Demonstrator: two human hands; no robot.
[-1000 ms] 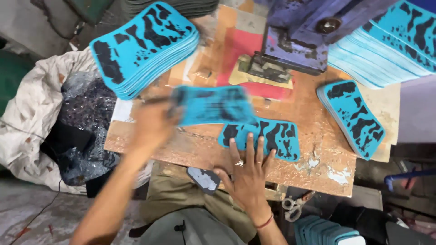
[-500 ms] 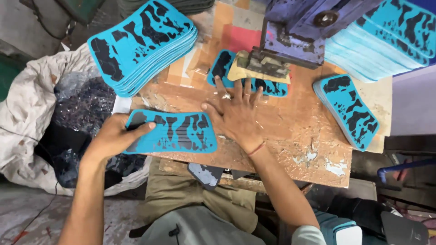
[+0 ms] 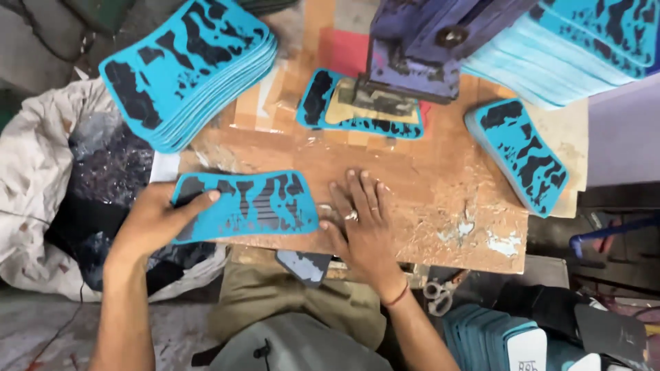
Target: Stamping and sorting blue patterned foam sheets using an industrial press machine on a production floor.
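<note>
My left hand (image 3: 155, 220) grips the left end of a turquoise sheet with black patches (image 3: 251, 205), which lies flat on the worn wooden board (image 3: 426, 206). Lying palm down on the board just right of that sheet is my right hand (image 3: 361, 223), fingers spread, a ring on one finger, holding nothing. Farther back, another turquoise sheet (image 3: 323, 103) sits under the head of a dark blue press machine (image 3: 426, 48), with a tan die plate (image 3: 375, 106) on top of it.
A tall stack of turquoise sheets (image 3: 185, 69) stands at the back left, a smaller stack (image 3: 519, 154) at the right, and a large pile (image 3: 584, 48) at the back right. A sack of dark scraps (image 3: 75, 199) lies to the left. Scissors (image 3: 440, 295) hang below the board's front edge.
My right hand drew back from the sheet under the press toward the board's front edge. My left hand and its sheet stayed almost still at the front left.
</note>
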